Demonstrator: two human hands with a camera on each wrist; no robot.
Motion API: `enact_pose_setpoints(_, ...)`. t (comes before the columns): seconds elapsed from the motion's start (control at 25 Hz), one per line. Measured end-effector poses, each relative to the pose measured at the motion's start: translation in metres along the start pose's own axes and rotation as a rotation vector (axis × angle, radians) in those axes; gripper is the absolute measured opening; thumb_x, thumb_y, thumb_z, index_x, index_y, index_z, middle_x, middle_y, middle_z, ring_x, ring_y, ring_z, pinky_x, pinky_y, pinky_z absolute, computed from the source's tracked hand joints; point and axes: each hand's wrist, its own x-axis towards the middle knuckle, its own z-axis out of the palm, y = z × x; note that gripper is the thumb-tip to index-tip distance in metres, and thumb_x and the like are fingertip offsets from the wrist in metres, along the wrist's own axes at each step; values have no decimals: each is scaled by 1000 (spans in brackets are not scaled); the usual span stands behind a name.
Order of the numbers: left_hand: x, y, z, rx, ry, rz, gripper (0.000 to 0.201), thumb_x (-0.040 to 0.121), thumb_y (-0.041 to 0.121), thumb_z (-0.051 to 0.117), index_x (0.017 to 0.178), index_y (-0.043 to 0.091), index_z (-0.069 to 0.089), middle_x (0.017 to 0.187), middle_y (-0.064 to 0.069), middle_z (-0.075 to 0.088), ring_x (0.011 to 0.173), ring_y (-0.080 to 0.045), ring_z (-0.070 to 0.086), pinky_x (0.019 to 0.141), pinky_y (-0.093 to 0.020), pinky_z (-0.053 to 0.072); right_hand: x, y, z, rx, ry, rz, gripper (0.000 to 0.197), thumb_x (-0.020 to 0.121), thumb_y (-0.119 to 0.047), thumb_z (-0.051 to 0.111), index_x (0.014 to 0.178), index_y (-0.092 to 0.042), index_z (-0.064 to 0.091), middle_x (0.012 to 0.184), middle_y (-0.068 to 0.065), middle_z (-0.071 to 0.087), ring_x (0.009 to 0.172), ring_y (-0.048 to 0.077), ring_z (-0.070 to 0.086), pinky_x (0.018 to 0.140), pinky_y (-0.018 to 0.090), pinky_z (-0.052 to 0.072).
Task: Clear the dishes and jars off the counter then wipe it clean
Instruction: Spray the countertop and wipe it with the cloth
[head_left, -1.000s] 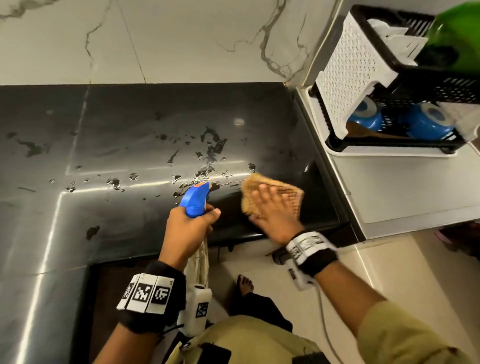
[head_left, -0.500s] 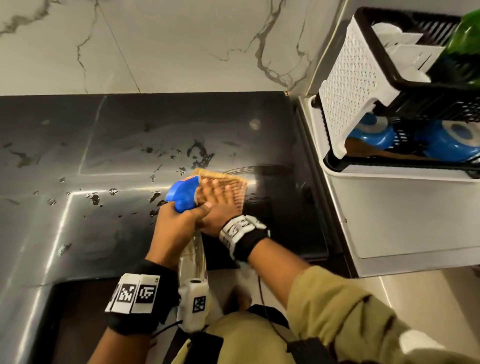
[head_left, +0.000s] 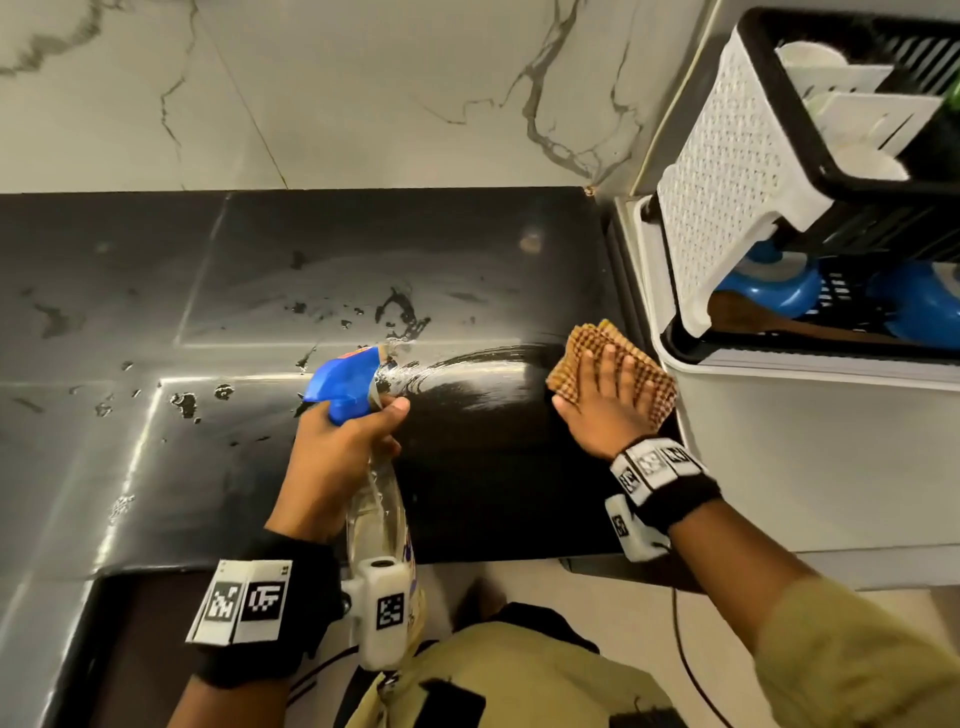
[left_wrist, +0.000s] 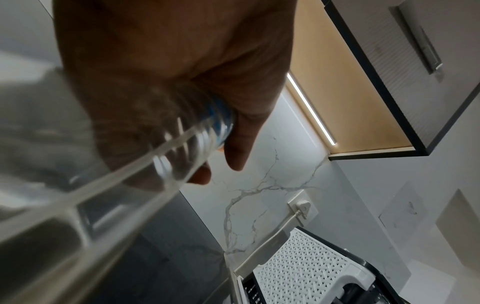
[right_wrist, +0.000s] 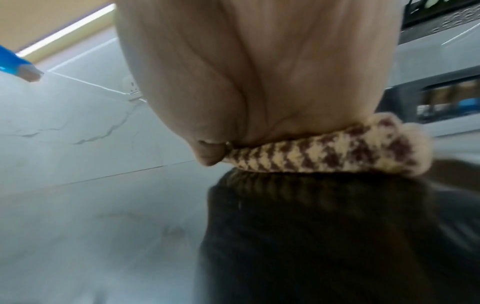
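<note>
Right hand (head_left: 605, 410) flat on cloth (head_left: 613, 371), fingers (head_left: 607, 364) straight, pressing it to table (head_left: 467, 249) at right edge, just beside rack (head_left: 727, 208): flat palm spreads pressure for wiping. Left hand (head_left: 337, 457) grips spray bottle (head_left: 345, 387), fingers wrapped round neck, nozzle over wet patch, likely kept ready for re-wetting. Droplets remain left of streak.

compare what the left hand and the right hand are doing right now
The left hand curls round the spray bottle and holds it above the counter; the right hand lies flat, fingers straight, pressing the checked cloth onto the counter. The left is mid-counter; the right is beside the dish rack. Both wear marker wristbands.
</note>
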Motion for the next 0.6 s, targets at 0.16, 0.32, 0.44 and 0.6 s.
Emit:
enact_pose_setpoints(0.16,0,2,-11,-17,43,-9,11,84,16,71,82,9,64,70,-5,57,66,-18,55,59,-24,52,28,-92,-2,-96,-16,-152,81,95,-60,27,153,-18,-11,158,11,-25,145,35,-22,113,58,-13)
enact_pose_setpoints(0.32,6,6,-21,-83,19,-16,17,84,15,71,86,0,65,74,-12,62,66,-23,60,63,-33,52,-6,-193,23,-192,-101,-529,83,95,-56,35,154,-18,-9,159,9,-22,146,33,-21,110,54,-20)
enact_pose_setpoints(0.44,17,12,-35,-60,-1,-47,19,85,17,71,88,-1,65,74,-14,63,64,-25,59,59,-33,52,-34,-223,39,-237,-199,-750,79,95,-56,36,154,-21,-3,161,4,-15,147,28,-20,114,52,-20)
enact_pose_setpoints(0.6,38,25,-54,-31,-85,-30,18,86,16,68,83,-1,64,73,-12,64,63,-20,61,59,-29,53,-9,-189,27,-170,-154,-603,75,96,-55,35,154,-28,-4,161,-1,-16,147,26,-17,114,51,-15)
